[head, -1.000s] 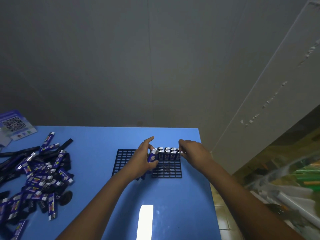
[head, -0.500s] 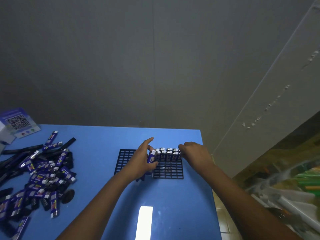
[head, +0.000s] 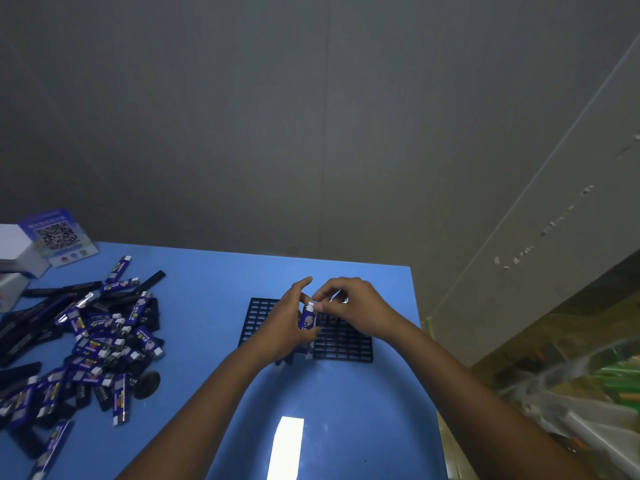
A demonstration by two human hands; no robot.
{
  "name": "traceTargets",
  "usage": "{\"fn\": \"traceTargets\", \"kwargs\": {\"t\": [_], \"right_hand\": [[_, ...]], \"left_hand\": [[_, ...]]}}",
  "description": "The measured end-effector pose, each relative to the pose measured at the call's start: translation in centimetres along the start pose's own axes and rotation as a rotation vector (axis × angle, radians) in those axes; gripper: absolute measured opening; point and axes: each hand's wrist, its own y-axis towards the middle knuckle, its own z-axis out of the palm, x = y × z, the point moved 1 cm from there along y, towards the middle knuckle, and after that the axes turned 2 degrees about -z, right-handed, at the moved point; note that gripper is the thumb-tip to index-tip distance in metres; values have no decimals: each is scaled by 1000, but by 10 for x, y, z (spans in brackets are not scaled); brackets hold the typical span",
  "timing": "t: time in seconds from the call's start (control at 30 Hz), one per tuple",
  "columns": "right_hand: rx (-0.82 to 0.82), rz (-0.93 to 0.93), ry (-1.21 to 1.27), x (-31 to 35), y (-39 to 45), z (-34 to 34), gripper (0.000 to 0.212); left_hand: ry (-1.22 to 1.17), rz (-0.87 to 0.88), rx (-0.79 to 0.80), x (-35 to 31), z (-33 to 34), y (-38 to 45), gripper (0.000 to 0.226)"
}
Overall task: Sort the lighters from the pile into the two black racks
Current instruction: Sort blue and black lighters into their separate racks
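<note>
Two black grid racks lie side by side on the blue table: the left rack point(head: 258, 315) and the right rack point(head: 343, 344). My left hand point(head: 284, 327) holds a few blue lighters point(head: 307, 317) upright between the racks. My right hand point(head: 356, 308) has its fingertips pinching the silver top of the uppermost lighter. A row of lighters point(head: 341, 298) stands in the right rack's far edge, mostly hidden behind my right hand. The pile of blue lighters point(head: 100, 341) lies at the table's left.
A QR-code card point(head: 57, 237) and a white box point(head: 15, 251) stand at the far left corner. Black strips point(head: 52, 292) mix with the pile. The table's right edge point(head: 429, 375) drops to a floor with bagged clutter point(head: 588, 393).
My right hand has moved left from the row of lighters in the rack to the lighter held in my left hand and now pinches its top. The camera shifted slightly.
</note>
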Motion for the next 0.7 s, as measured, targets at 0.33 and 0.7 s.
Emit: {"fn": "traceTargets", "kwargs": {"t": [0.33,0.7], "right_hand": [[121,68,199,4,5,3,12],[187,130,302,-1,1,-2,22]], "left_hand": [[-18,6,-10,2,-7,-3,95],[-16,20,-20,2,-7,2,94]]}}
